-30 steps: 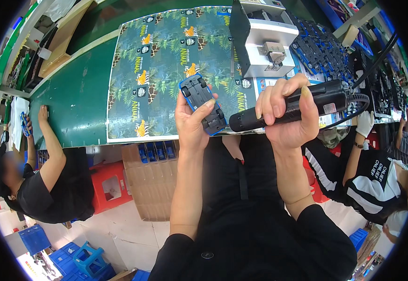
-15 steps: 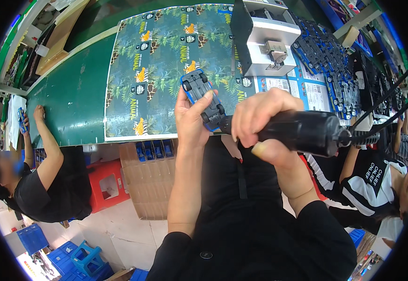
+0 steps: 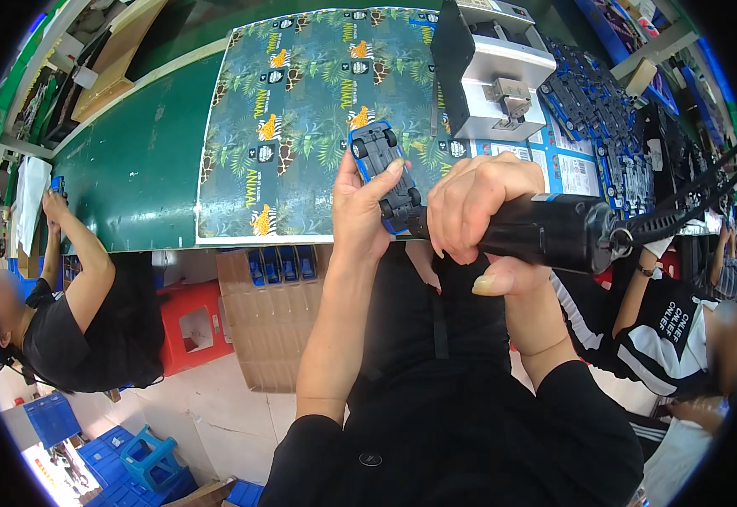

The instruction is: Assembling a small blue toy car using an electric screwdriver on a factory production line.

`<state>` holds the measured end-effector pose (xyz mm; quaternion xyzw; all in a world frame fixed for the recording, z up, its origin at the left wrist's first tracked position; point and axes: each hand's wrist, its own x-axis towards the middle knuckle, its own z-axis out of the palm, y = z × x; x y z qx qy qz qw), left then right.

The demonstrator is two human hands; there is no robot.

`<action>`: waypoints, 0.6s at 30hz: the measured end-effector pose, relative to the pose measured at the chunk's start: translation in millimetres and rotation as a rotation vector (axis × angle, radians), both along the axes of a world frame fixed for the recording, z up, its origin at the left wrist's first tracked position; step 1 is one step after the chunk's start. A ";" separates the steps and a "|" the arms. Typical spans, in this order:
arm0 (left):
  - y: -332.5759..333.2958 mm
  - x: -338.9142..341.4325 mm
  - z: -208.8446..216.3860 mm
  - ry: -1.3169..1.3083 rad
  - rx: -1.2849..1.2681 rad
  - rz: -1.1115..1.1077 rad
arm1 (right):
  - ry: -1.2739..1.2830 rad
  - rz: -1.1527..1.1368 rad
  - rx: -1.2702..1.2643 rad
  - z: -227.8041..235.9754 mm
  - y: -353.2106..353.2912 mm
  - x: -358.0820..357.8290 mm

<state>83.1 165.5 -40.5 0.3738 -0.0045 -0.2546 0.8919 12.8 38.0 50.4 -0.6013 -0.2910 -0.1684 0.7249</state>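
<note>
My left hand [image 3: 358,207] is closed round a toy car [image 3: 377,156] with a blue body, its black underside and wheels turned up. The thumb presses on the underside. My right hand [image 3: 488,198] wraps round a thick black electric screwdriver [image 3: 550,232] lying almost level, its cord end to the right. The tool's nose meets the near end of the car; the exact contact point is too small to make out. Both hands are above the table's near edge.
A patterned sheet [image 3: 309,110] covers part of the green table [image 3: 136,160]. Behind my right hand stands a metal fixture [image 3: 504,80], with several upturned cars [image 3: 601,110] to its right. A cardboard box [image 3: 271,329] holds blue cars below the edge. Co-workers sit on both sides.
The car and both hands sit slightly further right in the picture, with the screwdriver still at the car's end. The left co-worker's hands have come together round a blue car.
</note>
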 end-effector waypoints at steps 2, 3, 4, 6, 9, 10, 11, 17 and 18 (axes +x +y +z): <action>0.0 0.1 1.4 0.018 -0.011 -0.004 | 0.018 -0.002 0.040 0.1 -0.1 -0.9; 0.0 -0.1 2.0 0.010 -0.009 -0.002 | 0.010 0.001 0.041 0.8 0.2 -1.9; -0.3 -0.6 1.4 -0.014 -0.011 0.003 | 0.025 -0.003 0.049 1.5 0.9 -3.3; 0.6 1.6 -2.2 -0.036 -0.019 0.006 | 0.041 -0.009 0.050 1.9 2.3 -3.6; 1.9 3.6 3.9 0.023 -0.114 -0.083 | 0.055 0.043 0.129 1.8 -0.2 -4.4; 2.3 3.6 5.3 0.015 -0.115 -0.085 | 0.047 0.042 0.127 3.4 -1.7 -6.8; 5.2 2.1 6.2 0.041 -0.125 -0.085 | 0.022 0.019 0.187 5.2 -0.8 -11.5; 19.5 12.2 -5.4 0.185 -0.335 -0.198 | -0.086 -0.169 0.269 7.5 -39.9 -42.3; 22.5 13.1 -6.3 0.174 -0.328 -0.195 | -0.070 -0.286 0.189 1.5 -48.9 -44.8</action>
